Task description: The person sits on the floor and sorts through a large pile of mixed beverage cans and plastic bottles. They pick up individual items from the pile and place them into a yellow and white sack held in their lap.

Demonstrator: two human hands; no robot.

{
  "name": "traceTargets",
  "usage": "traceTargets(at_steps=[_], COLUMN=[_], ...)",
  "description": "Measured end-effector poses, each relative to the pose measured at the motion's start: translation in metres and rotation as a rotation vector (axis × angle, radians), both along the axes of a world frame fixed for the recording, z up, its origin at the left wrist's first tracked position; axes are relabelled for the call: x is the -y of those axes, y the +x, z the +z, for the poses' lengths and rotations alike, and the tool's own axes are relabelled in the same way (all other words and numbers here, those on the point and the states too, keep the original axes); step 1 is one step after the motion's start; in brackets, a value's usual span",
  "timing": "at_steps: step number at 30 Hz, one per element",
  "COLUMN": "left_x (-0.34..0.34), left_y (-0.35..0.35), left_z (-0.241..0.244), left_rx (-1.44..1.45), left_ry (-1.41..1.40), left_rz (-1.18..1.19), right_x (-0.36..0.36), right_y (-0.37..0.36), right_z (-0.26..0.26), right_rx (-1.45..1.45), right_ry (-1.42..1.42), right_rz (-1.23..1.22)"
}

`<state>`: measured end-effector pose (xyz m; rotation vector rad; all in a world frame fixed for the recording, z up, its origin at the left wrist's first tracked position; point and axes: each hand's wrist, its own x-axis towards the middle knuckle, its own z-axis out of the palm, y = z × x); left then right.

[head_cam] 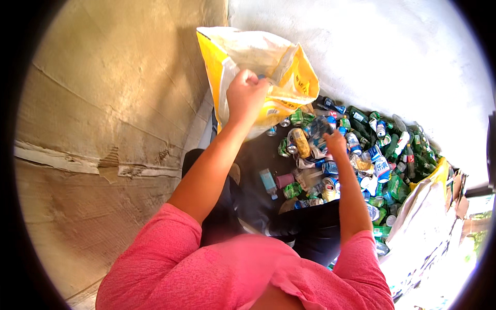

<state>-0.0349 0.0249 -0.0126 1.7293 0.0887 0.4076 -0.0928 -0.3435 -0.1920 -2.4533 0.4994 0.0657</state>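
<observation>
My left hand grips the near rim of a yellow and white woven sack, whose mouth gapes upward; most of its inside is hidden. My right hand is over a heap of drink cans and bottles, its fingers closed on a clear plastic bottle that is blurred. Around that hand lie a gold can, a blue and white can and crushed green cans. Nearer my legs, a small bottle with a light blue label rests on the dark floor beside a pink cup.
Green glass bottles pile against the white wall. At the right stands another white and yellow sack, with cardboard pieces behind it. A tan panelled wall rises close on the left. My bent legs border the heap.
</observation>
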Motion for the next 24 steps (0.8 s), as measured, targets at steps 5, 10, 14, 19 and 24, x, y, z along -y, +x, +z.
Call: traceTargets(at_steps=[5, 10, 14, 19, 24], left_x=[-0.001, 0.006, 0.012, 0.013, 0.019], left_y=[-0.020, -0.038, -0.042, -0.039, -0.046], left_z=[-0.003, 0.000, -0.001, -0.007, -0.003], left_rx=[0.010, -0.012, 0.023, -0.016, -0.015], left_ry=[0.054, 0.059, 0.102, 0.075, 0.081], left_rz=[-0.088, -0.184, -0.232, -0.244, -0.292], right_x=[-0.036, -0.041, -0.042, -0.054, -0.076], right_y=[-0.009, -0.004, 0.006, 0.008, 0.009], right_z=[0.123, 0.157, 0.152, 0.165, 0.173], right_rx=[0.445, 0.770, 0.900, 0.963, 1.051], right_ry=[0.398, 0.492, 0.642, 0.956, 0.746], right_rz=[-0.210, -0.215, -0.287, -0.408, -0.305])
